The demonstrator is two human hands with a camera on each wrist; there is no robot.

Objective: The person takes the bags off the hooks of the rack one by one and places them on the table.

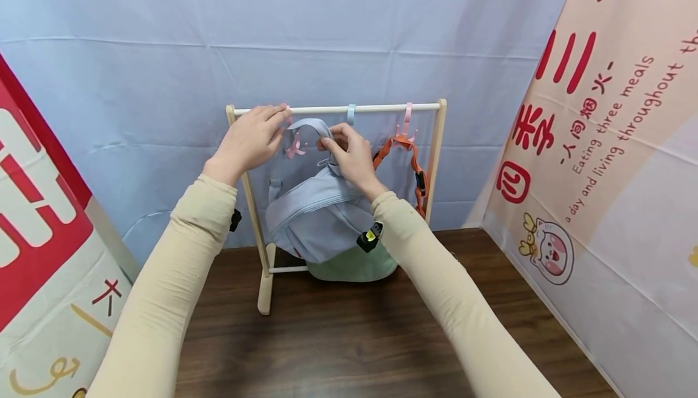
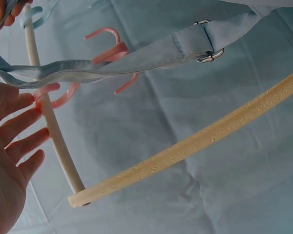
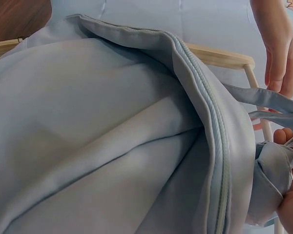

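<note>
A light blue zippered bag [image 1: 322,222] hangs from my right hand [image 1: 351,154], which pinches the gathered base of its strap [image 1: 312,123] between thumb and fingers. The strap arches left toward a pink hook [image 1: 295,145] on the rack's white rail [image 1: 322,109]. My left hand [image 1: 252,142] is at the left end of the rail, fingers extended, fingertips at the top of that hook. In the left wrist view the strap, with a metal buckle [image 2: 210,56], crosses in front of the pink hook [image 2: 118,50]. The zipper [image 3: 217,126] runs along the bag's edge in the right wrist view.
The rack's wooden posts [image 1: 436,155] stand on a dark wood table [image 1: 327,349]. A blue hook [image 1: 351,114] and another pink hook [image 1: 408,120] are farther right; the latter carries an orange strap [image 1: 418,183]. Something green [image 1: 354,271] shows below the bag. Cloth backdrops [image 1: 327,16] surround the table.
</note>
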